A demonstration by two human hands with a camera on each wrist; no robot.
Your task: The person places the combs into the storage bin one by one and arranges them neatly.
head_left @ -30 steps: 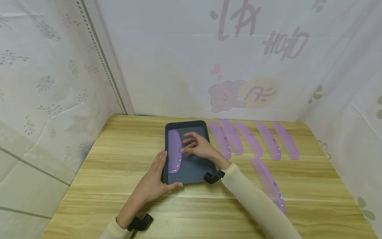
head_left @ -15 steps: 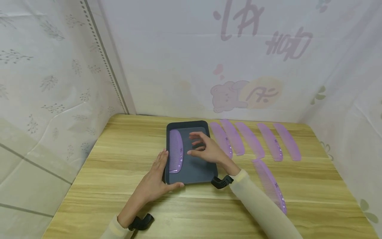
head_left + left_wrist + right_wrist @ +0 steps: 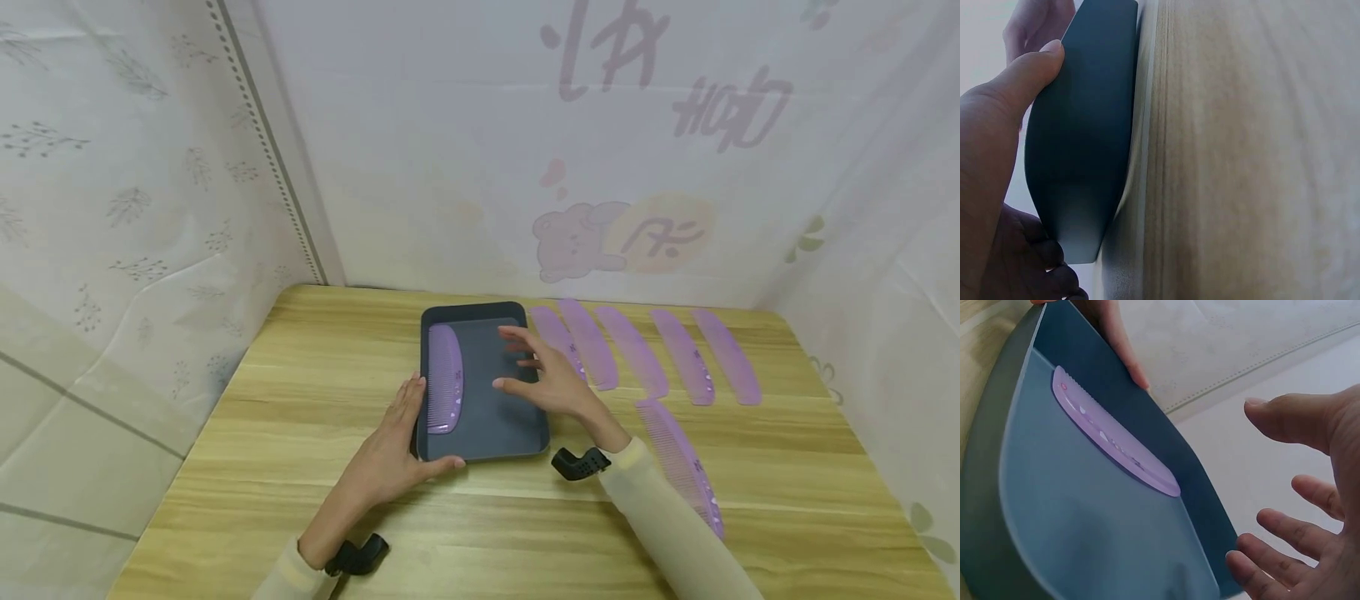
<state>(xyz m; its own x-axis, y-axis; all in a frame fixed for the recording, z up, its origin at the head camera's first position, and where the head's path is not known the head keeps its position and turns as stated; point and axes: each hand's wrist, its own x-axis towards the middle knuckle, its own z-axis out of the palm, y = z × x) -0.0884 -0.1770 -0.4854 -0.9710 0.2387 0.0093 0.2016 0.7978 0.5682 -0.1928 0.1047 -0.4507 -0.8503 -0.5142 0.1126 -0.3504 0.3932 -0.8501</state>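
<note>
In the head view, a purple comb (image 3: 447, 379) with small printed hearts lies lengthwise along the left side inside a dark grey tray (image 3: 498, 421). My left hand (image 3: 384, 450) rests at the tray's near left corner, straight fingers along the left rim and thumb on the near rim. Over the tray's right side hovers my right hand (image 3: 551, 375), its fingers loosely spread and holding nothing. The right wrist view shows the comb (image 3: 1113, 434) against the tray wall, apart from the right hand (image 3: 1310, 506). In the left wrist view, the left thumb touches the tray's rim.
Several more purple combs (image 3: 632, 352) lie in a slanted row right of the tray. Another comb (image 3: 686, 467) lies nearer, beside the right sleeve (image 3: 675, 508). Printed cloth (image 3: 420, 167) hangs behind and beside the wooden table (image 3: 300, 367).
My right hand has drawn away from the comb in the tray, moving right with its fingers parting. The left hand stays at the tray's corner, and the comb has stayed put.
</note>
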